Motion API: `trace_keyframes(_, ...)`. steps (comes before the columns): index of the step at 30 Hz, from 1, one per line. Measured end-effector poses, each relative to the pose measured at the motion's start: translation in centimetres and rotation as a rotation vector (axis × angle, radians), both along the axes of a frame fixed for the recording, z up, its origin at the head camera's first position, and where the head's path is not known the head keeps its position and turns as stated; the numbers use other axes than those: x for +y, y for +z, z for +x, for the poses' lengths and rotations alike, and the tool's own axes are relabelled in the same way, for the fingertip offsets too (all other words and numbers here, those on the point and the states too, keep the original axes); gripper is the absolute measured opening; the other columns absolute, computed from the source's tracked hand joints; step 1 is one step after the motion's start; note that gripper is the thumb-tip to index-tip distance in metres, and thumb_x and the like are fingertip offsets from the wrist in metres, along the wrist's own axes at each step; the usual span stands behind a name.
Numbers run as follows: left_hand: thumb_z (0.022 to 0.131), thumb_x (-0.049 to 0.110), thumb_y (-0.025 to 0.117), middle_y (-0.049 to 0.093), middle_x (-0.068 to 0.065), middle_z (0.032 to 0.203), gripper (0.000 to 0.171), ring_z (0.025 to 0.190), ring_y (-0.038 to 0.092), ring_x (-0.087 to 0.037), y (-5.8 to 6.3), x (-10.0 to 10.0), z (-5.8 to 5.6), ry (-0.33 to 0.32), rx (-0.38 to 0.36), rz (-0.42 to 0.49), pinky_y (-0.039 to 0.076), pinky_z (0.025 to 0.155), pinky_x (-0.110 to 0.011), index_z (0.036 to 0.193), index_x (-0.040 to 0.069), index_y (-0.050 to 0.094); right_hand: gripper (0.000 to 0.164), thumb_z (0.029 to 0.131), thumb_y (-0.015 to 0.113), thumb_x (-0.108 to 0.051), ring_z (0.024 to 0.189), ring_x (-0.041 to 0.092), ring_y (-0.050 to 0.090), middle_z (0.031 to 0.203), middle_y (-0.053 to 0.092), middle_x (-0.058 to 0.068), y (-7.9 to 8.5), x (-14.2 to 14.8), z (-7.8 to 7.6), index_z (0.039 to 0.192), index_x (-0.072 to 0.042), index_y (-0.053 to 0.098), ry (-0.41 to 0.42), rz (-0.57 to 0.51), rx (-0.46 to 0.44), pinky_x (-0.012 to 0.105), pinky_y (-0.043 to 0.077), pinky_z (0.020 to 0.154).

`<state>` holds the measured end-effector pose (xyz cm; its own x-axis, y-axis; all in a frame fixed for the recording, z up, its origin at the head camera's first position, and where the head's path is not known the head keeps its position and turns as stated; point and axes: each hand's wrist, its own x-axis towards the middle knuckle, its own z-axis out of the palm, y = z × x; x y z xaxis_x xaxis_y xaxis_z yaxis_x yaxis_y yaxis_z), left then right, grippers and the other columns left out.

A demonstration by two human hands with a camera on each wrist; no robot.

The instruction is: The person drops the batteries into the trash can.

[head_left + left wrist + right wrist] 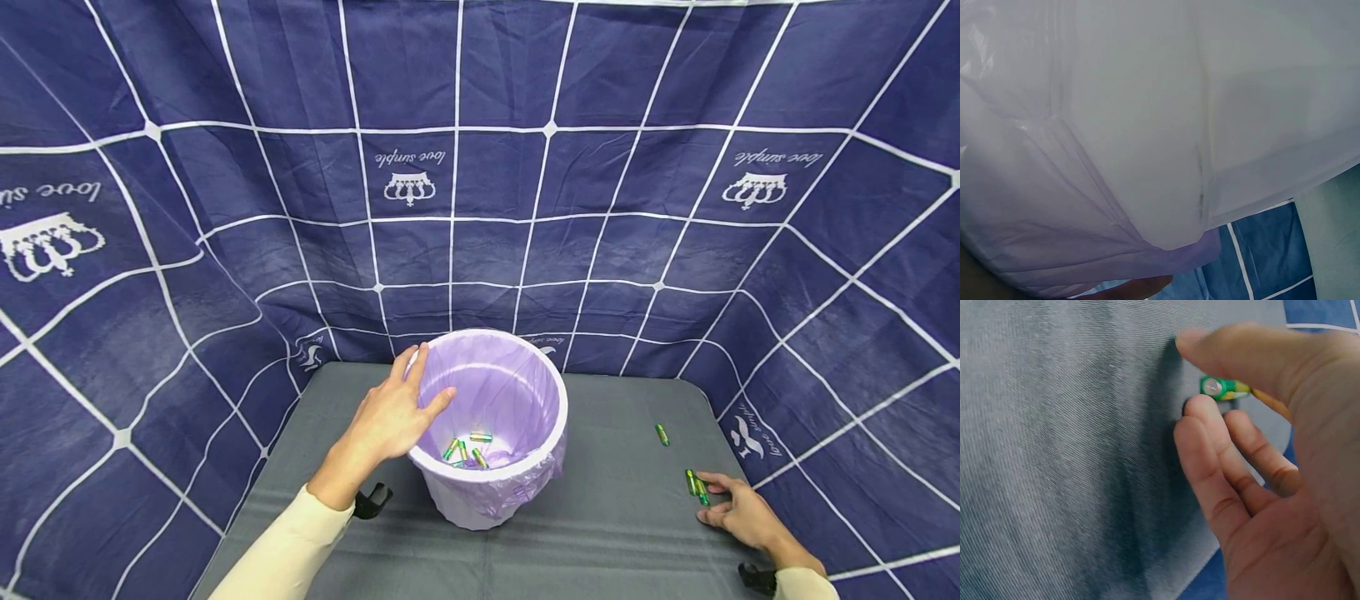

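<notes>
– Navy-blue cloth (487, 183) with white grid lines walls in your grey fabric-covered surface (607, 508). Quick check: where's your bin?

– Middle. Round white plastic bin (467, 510), upright, between your two arms, probably so either hand can get at it. Translucent purple plastic bag (528, 492) lines it and folds over the rim, presumably so it won't slide down inside.

– Your left hand (386, 421)?

– At the rim's left side, fingers slightly apart and nearly straight, thumb over the opening. Likely steadying a light bin. How hard you press, can't tell.

– And your right hand (742, 512)?

– Down at the surface's right side, thumb and fingers apart, clamped on nothing. Small cluster of green-and-gold cylindrical batteries (702, 492) lies right at the gap between your fingertips: at least two, side by side. Fingertip contact, can't tell. That low, narrow spread seems to suit things so thin and flat-lying.

– Any others?

– One lone green-and-gold battery (662, 434) lies on its side farther off, nearer the back cloth, well apart from your left hand. Several loose batteries (462, 451) sit at the bottom of your bin, on the purple lining, at mixed angles; the bin's wall presumably keeps them from rolling away.
</notes>
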<state>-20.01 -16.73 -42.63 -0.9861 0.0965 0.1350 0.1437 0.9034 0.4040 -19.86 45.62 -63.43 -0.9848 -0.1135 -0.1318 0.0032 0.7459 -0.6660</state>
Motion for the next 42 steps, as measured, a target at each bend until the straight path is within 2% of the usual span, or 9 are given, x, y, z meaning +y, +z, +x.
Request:
trace_keyframes(9,0.116,0.068,0.057,0.032,-0.016,0.191,0.095,0.127,0.073,-0.069,0.1,0.1,0.1,-0.001,0.003,-0.002,0.058,0.111,-0.078,0.187,0.013,0.027,0.073,0.086,0.097,-0.003,0.082,0.004,0.074,0.116,0.074,0.018,-0.6,-0.4,-0.5,0.151,0.011,0.067,-0.056,0.023,0.004,0.026,0.057,0.069)
trace_keyframes(22,0.115,0.071,0.056,0.031,-0.015,0.191,0.097,0.128,0.072,-0.07,0.1,0.0,0.1,0.003,0.0,0.006,0.058,0.11,-0.079,0.187,0.013,0.027,0.056,0.091,0.096,-0.006,0.078,-0.005,0.07,0.11,0.08,0.013,-1.0,-0.5,-0.1,0.14,0.008,0.074,-0.091,0.06,0.084,0.024,0.056,0.069)
trace_keyframes(34,0.115,0.071,0.056,0.031,-0.015,0.191,0.097,0.128,0.071,-0.071,0.0,0.2,0.0,0.002,-0.007,-0.002,0.057,0.11,-0.079,0.187,0.013,0.026,0.055,0.089,0.101,-0.016,0.075,-0.008,0.067,0.102,0.081,0.004,-1.3,-0.6,0.6,0.133,0.008,0.077,-0.145,0.095,0.121,0.023,0.056,0.071)
trace_keyframes(42,0.115,0.071,0.056,0.03,-0.014,0.191,0.098,0.128,0.072,-0.07,0.0,0.1,0.1,0.004,-0.004,-0.002,0.058,0.11,-0.078,0.187,0.013,0.026,0.056,0.09,0.101,-0.02,0.073,-0.011,0.065,0.098,0.081,0.004,-1.3,-0.6,0.5,0.129,0.012,0.078,-0.168,0.101,0.217,0.022,0.056,0.067)
